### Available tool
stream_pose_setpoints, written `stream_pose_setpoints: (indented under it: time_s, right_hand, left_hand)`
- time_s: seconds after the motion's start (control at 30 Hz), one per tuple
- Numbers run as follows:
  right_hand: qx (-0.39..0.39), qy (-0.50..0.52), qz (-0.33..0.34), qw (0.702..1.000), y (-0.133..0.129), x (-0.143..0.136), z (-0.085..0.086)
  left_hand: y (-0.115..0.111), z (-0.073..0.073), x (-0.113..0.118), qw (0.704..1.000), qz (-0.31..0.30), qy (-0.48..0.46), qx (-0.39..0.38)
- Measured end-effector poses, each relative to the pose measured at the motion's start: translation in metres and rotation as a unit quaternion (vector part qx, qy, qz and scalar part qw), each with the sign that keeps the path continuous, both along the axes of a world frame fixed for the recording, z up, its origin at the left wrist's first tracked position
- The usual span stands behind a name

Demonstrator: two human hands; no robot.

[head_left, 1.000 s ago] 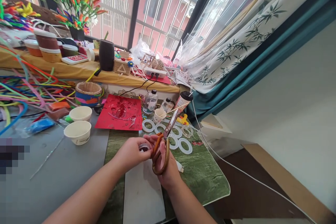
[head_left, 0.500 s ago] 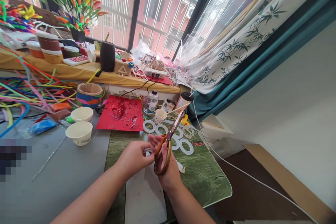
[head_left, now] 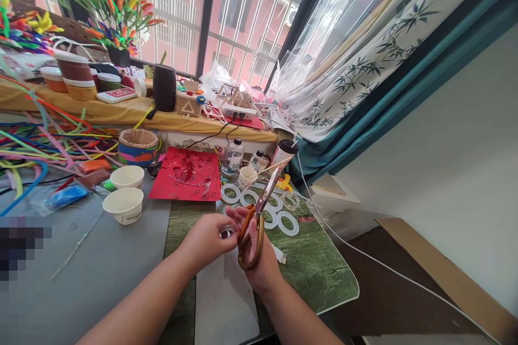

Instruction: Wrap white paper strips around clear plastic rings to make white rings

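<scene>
My right hand (head_left: 265, 261) has a pair of scissors (head_left: 259, 206) hooked on it, the orange-brown loops over the thumb and palm. Its blades are together and point up and away to the right. Close beside it, my left hand (head_left: 208, 238) is closed, thumb and index finger pinching a small clear, ring-like piece (head_left: 227, 229); its exact shape is partly hidden by the fingers. Both hands meet above a pale board (head_left: 226, 302) on the green tabletop. Just beyond them lie several translucent white rings (head_left: 288, 223).
A red sheet (head_left: 186, 172) with glossy residue lies behind my hands. Two paper bowls (head_left: 123, 205) stand at left. Bottles (head_left: 232, 159), a small paper cup (head_left: 247, 177) and a black-lidded cup (head_left: 284, 152) line the back. A white cable (head_left: 364, 257) hangs past the right table edge (head_left: 343, 294).
My hands and the scissors stay almost in place, with only a slight shift of the fingers. The view has moved a little.
</scene>
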State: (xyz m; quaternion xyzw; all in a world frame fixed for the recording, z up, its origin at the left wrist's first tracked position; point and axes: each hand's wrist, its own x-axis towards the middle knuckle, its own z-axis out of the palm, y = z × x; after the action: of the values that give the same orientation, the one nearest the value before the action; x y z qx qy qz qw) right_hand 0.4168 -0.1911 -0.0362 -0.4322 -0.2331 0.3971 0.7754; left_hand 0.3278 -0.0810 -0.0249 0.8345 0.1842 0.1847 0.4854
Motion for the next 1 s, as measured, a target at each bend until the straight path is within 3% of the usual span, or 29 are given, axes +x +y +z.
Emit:
stream_pose_setpoints:
  time_s: [0.13,0.3,0.67,0.83,1.0]
  right_hand:
    - [0.001,0.010,0.029,1.000,-0.001,0.003,0.001]
    - [0.016,0.024,0.034,0.999,0.001,0.011,0.003]
    - [-0.012,-0.039,0.002,0.999,0.004,0.004,-0.011]
    - [-0.017,-0.074,0.004,0.997,0.003,0.001,-0.016]
    - [0.000,-0.063,0.021,0.998,0.001,0.000,-0.008]
  left_hand:
    - [-0.003,0.001,0.001,0.999,0.035,0.001,0.019]
    - [-0.001,0.002,0.002,0.997,0.002,-0.001,-0.080]
    - [0.001,-0.001,0.001,0.998,0.019,0.036,0.046]
    - [0.001,-0.003,0.002,0.998,0.034,0.019,0.048]
    - [0.006,-0.002,0.001,1.000,0.006,-0.004,-0.024]
